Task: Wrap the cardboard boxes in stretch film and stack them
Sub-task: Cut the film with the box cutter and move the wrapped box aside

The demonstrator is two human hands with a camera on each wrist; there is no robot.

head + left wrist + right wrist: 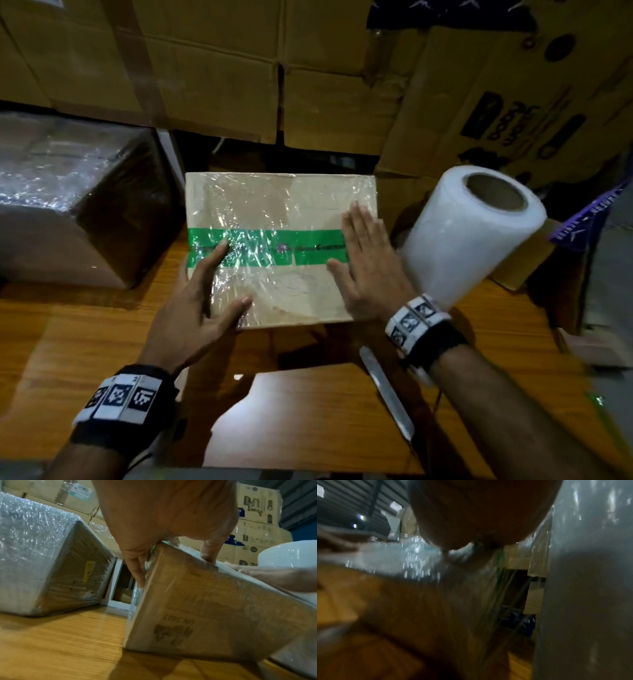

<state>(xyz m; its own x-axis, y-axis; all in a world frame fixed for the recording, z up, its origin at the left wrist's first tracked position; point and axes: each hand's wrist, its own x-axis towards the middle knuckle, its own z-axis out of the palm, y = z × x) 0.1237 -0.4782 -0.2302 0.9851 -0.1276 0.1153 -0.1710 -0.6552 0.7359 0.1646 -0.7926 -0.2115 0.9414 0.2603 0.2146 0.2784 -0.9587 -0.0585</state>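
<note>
We have the small cardboard box (281,246) mid-bench (85,342), top and sides already under stretch film, green tape band across the lid. In the left wrist view its near-left end looks tipped up off the wood, near side face showing "UN 3481" upside down.

Our left hand (195,308) sits on the near-left corner: thumb on top, fingers (139,573) down the left side face, straight, pressing rather than curling. Our right hand (366,263) lies flat on the right part of the lid, fingers straight and together. Hands are apart, one at each end of the box, neither clamped on anything.

Film roll (472,233) stands just right of our right hand, cardboard core end facing up toward us; we can't tell what it rests on. Right wrist view is blurred – only film glare and the roll's side.

A bigger wrapped box (68,205) sits at the left, well apart from ours. Unwrapped cartons (212,68) stacked behind. A metal blade (387,390) lies on the bench under our right forearm.
</note>
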